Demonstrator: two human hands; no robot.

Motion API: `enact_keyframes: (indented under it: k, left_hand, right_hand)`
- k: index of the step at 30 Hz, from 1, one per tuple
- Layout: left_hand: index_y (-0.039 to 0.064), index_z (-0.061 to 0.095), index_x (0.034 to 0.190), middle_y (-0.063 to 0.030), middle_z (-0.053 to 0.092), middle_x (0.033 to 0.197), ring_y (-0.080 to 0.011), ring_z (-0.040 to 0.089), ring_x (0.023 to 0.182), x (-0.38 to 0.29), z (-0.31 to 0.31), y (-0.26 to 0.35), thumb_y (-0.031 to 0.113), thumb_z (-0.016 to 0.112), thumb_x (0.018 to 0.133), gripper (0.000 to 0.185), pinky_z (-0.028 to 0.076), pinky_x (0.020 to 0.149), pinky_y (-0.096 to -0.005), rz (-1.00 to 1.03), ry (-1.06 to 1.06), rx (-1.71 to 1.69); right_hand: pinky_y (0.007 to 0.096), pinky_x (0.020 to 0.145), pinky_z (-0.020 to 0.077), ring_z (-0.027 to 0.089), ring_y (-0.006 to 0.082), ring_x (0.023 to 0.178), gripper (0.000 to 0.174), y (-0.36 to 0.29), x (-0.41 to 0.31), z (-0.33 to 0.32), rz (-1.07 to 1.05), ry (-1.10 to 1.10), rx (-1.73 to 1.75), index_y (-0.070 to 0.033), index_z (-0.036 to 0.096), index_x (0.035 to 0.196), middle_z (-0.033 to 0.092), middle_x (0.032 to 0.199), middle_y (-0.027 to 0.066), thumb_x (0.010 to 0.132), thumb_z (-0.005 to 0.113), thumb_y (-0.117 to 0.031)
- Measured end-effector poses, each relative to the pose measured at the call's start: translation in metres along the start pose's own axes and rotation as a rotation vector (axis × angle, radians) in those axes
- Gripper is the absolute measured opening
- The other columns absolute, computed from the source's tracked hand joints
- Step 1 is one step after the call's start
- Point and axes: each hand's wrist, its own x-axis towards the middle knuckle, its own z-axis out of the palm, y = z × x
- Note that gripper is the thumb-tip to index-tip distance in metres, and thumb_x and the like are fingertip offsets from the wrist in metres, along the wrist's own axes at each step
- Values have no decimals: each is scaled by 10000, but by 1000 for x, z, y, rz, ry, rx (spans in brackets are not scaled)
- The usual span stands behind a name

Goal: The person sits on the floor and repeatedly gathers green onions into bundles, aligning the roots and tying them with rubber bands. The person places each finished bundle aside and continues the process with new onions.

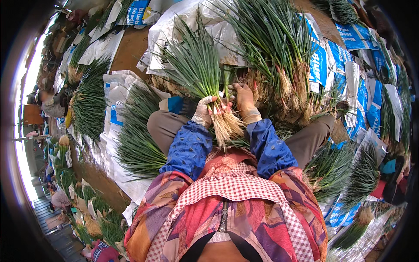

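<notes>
My left hand [203,110], in a pale glove with bare fingertips, grips a bunch of green onions [201,64] just above the bulbs. The leaves fan out away from me, and the pale stringy roots [227,126] hang toward my lap. Close beside it, my right hand [245,98] curls its fingers around the lower end of a short green stalk [226,77]. The fingertips of both hands nearly meet there, and the exact contact is partly hidden. Beyond my right hand lies a large pile of green onions [271,39], with reddish bulbs and tan roots facing me.
White plastic sacks [163,42] and blue-printed sacks [317,65] cover the floor around me. Another onion pile [140,131] lies by my left knee [168,129], with more [332,168] beyond my right knee [314,137]. A person [54,104] sits farther off to the left.
</notes>
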Motion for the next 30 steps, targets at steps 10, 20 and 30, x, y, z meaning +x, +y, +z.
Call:
enact_keyframes:
  k: [10,20,30]
  left_hand:
    - [59,539,1000,-126,519,891,-261,498,816,-19,21,-27,184,569,792,245,496,693,-420,24,-191,-211]
    - [-17,543,1044,-179,614,981,-294,619,780,-6,-6,-18,195,570,787,334,530,719,-486,-64,-118,-147]
    - [16,534,990,-163,523,933,-290,538,775,-5,16,-32,162,549,820,226,535,665,-519,-104,-246,-211]
  right_hand:
    - [320,603,376,441,152,635,372,2,31,-15,160,-20,-207,-22,517,1042,490,764,31,938,484,-378]
    - [275,677,479,565,134,741,249,23,4,-10,-324,119,-209,-9,571,1064,625,883,37,937,537,-222]
    - [285,743,444,551,178,798,287,1,25,-8,-241,171,-430,43,553,1054,625,975,93,896,573,-195]
